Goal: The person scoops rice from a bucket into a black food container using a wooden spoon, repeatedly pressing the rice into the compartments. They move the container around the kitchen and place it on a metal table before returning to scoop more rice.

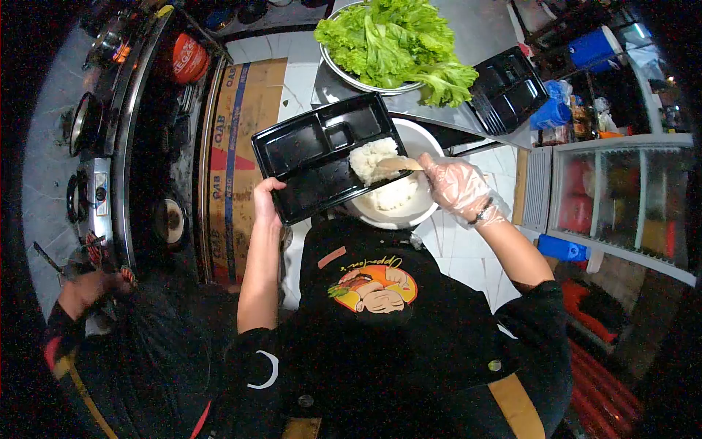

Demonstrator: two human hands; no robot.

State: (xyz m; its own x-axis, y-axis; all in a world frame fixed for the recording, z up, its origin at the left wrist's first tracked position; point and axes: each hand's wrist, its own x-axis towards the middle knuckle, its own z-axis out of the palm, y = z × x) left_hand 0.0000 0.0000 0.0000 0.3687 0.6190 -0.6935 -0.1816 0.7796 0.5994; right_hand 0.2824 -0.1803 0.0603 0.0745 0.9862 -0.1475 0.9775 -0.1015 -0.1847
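My left hand (269,201) grips the near left corner of a black compartment tray (311,183), thumb over its rim. The tray is held tilted above a white bucket (428,135). A mound of white rice (371,155) lies in the tray's right part. My right hand (457,186), in a clear plastic glove, is closed on a rice paddle (398,166) whose blade touches that rice. Below the tray's edge, more rice (395,201) shows inside the bucket.
A bowl of lettuce (395,44) stands on a steel table (329,84), beside stacked black trays (510,88). To the left are a cardboard box (245,161), a stove (102,194) with pans, and another person's hand (91,289). A glass-door fridge (621,194) is at right.
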